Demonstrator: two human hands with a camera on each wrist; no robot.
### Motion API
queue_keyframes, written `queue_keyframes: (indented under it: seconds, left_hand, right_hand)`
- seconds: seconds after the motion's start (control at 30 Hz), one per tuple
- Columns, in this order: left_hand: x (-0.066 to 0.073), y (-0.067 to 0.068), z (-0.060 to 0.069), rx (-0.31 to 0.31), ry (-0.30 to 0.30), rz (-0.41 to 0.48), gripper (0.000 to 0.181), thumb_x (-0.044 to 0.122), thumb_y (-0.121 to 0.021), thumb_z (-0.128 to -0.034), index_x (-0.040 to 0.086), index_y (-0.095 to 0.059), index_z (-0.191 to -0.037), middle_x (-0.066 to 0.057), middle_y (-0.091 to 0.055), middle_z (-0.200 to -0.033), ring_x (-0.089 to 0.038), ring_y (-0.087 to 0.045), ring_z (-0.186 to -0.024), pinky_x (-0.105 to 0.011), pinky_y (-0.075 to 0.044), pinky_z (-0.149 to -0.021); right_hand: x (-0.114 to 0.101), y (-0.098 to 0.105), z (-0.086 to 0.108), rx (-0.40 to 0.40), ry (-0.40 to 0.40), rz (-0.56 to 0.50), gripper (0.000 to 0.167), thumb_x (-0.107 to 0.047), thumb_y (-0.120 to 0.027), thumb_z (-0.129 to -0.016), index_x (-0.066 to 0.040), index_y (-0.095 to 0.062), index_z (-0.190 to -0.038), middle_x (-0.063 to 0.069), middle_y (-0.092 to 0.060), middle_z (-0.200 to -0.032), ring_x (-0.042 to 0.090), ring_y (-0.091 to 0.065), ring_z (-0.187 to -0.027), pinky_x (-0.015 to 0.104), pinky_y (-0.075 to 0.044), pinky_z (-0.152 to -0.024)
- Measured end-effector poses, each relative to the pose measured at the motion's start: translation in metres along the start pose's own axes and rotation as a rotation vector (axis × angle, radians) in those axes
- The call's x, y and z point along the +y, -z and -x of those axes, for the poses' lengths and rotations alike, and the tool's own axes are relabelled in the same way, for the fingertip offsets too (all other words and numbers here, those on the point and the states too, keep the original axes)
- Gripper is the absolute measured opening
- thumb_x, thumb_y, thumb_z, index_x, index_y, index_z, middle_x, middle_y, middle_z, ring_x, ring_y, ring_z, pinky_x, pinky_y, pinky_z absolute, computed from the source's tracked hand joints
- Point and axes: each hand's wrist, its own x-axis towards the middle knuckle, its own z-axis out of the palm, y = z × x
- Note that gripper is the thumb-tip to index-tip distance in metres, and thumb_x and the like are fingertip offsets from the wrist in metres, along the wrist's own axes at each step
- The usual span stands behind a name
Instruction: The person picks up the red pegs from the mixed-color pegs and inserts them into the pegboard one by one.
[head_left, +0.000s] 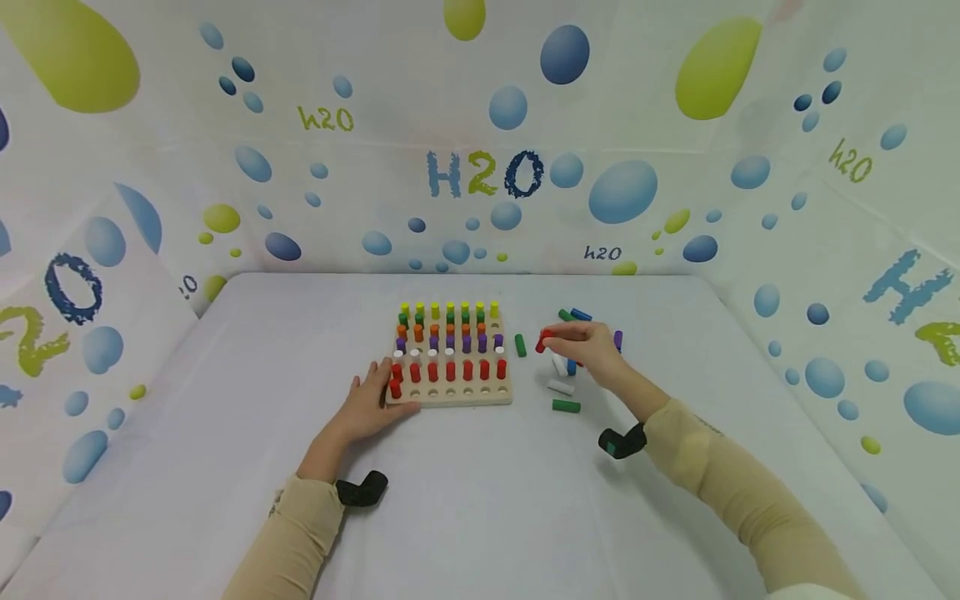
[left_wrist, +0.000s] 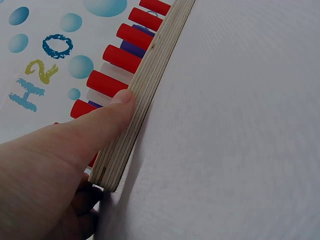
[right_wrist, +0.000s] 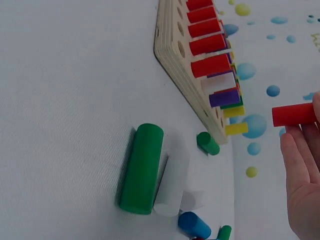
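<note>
A wooden board (head_left: 450,398) holds rows of yellow, green, orange, purple, white and red pegs. Its nearest row has one red peg (head_left: 395,388) at the left end, with open holes beside it. My left hand (head_left: 365,408) holds the board's near left corner; in the left wrist view the thumb of that hand (left_wrist: 75,145) lies on the board's edge (left_wrist: 142,95). My right hand (head_left: 592,350) pinches a red peg (head_left: 543,340) in the air, right of the board. The right wrist view shows this peg (right_wrist: 294,114) between thumb and fingers.
Loose pegs lie right of the board: a green peg (head_left: 521,345) beside it, a white peg (head_left: 560,387), a green peg (head_left: 566,406) nearest me, a blue peg (head_left: 581,314) at the back, and a purple peg (head_left: 618,340) beyond my right hand. A patterned cloth hangs behind the table.
</note>
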Motion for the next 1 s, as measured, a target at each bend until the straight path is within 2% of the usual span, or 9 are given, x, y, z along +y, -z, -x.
queue_keyframes:
  seconds: [0.17,0.37,0.7,1.0]
  left_hand:
    - [0.000,0.001,0.000,0.011,-0.007,-0.003,0.102,0.053,-0.063,-0.0793,-0.005,-0.009,-0.144,-0.024,-0.014,-0.148,-0.038,-0.002,-0.137,-0.053,0.006,-0.108]
    - [0.001,0.000,0.000,0.008,-0.005,0.003,0.101,0.052,-0.063,-0.0792,-0.005,-0.010,-0.144,-0.024,-0.014,-0.148,-0.037,-0.002,-0.137,-0.053,0.006,-0.107]
    - [0.000,-0.001,0.000,0.009,-0.001,0.006,0.103,0.054,-0.063,-0.0785,-0.005,-0.010,-0.144,-0.024,-0.014,-0.148,-0.037,-0.002,-0.137,-0.053,0.006,-0.108]
    - [-0.002,-0.002,-0.001,0.014,-0.008,0.007,0.102,0.054,-0.063,-0.0786,-0.005,-0.010,-0.144,-0.024,-0.014,-0.148,-0.037,-0.003,-0.137,-0.053,0.006,-0.107]
  right_hand:
    - [-0.007,-0.015,-0.001,-0.025,0.015,-0.028,0.039,-0.022,-0.071,-0.081,-0.003,-0.062,-0.114,0.009,-0.064,-0.108,0.021,-0.057,-0.097,0.042,-0.043,-0.094]
    - [-0.014,-0.032,-0.003,-0.079,0.036,-0.047,0.037,-0.019,-0.069,-0.083,-0.003,-0.061,-0.115,0.012,-0.062,-0.112,0.025,-0.057,-0.103,0.044,-0.041,-0.095]
    - [-0.025,-0.058,-0.009,-0.114,0.044,-0.038,0.034,-0.020,-0.068,-0.083,-0.004,-0.063,-0.113,0.011,-0.065,-0.108,0.022,-0.060,-0.097,0.045,-0.043,-0.094]
    - [-0.030,-0.075,-0.013,-0.143,0.066,-0.032,0.034,-0.017,-0.068,-0.083,-0.003,-0.063,-0.114,0.010,-0.066,-0.107,0.020,-0.061,-0.097,0.034,-0.048,-0.089]
